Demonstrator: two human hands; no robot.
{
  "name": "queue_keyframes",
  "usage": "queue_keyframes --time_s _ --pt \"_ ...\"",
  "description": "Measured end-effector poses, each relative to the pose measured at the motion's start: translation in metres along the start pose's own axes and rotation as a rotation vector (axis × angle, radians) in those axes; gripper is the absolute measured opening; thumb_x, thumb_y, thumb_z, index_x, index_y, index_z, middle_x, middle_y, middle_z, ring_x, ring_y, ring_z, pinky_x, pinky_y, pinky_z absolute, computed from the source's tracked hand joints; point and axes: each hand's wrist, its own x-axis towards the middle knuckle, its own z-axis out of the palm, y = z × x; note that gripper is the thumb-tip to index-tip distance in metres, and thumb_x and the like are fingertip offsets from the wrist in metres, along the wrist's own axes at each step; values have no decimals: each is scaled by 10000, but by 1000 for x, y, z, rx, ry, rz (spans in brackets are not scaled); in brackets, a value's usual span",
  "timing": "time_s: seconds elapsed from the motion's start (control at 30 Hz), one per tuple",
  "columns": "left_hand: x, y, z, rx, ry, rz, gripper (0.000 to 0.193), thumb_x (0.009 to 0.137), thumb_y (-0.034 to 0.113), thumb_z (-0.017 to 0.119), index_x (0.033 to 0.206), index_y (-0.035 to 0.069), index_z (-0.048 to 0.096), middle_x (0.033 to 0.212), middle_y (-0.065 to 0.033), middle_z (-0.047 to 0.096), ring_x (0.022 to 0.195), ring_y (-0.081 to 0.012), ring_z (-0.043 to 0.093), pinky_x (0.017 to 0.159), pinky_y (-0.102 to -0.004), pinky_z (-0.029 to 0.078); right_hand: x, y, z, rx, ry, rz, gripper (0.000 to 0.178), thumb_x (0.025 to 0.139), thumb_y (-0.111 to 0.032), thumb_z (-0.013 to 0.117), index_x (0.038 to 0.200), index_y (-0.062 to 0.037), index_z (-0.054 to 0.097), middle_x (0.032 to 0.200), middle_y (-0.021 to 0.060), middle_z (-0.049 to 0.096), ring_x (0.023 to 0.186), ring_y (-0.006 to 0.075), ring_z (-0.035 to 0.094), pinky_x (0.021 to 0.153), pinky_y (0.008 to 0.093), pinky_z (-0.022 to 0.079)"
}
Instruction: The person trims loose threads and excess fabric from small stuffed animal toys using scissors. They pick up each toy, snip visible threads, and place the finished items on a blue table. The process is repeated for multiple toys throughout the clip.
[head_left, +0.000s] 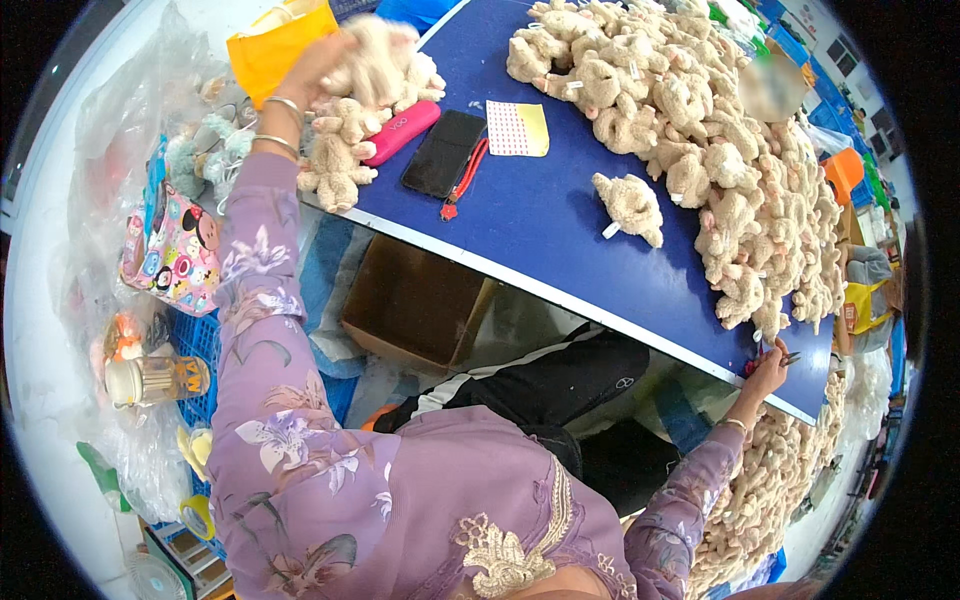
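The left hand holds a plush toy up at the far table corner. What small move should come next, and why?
Probably lower the plush toy in the left hand onto the small pile beneath it, since several alike already lie there at the blue table's corner.

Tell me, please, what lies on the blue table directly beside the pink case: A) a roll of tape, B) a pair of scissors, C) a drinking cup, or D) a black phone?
D: a black phone lies flat on the blue table just right of the pink case.
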Motion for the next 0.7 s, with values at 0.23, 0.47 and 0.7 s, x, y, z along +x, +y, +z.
queue_keyframes --time_s 0.23,0.47,0.7 --pt "15 -69 3 453 -66 -31 519 798 333 684 1183 0 585 1079 -132 638 986 -184 602 859 -298 481 -6 3 9 -97 -11 -73 204 887 -94 484 998 -17 635 570 -50 420 453 31 340 402 194 263" --pt "-26 15 69 583 75 152 448 878 306 609 1216 15 562 1111 -123 629 989 -182 609 880 -294 479 4 22 -5 -48 109 -47 183 912 -155 527 996 -64 663 656 -22 535 498 66 451 428 213 345" --pt "-110 26 292 413 -527 714 386 773 121 667 1144 60 583 1191 -121 564 1119 -265 530 1015 -361 384 -26 -15 6 326 101 173 181 893 -92 470 1011 -13 581 592 -51 333 486 70 327 451 240 303"
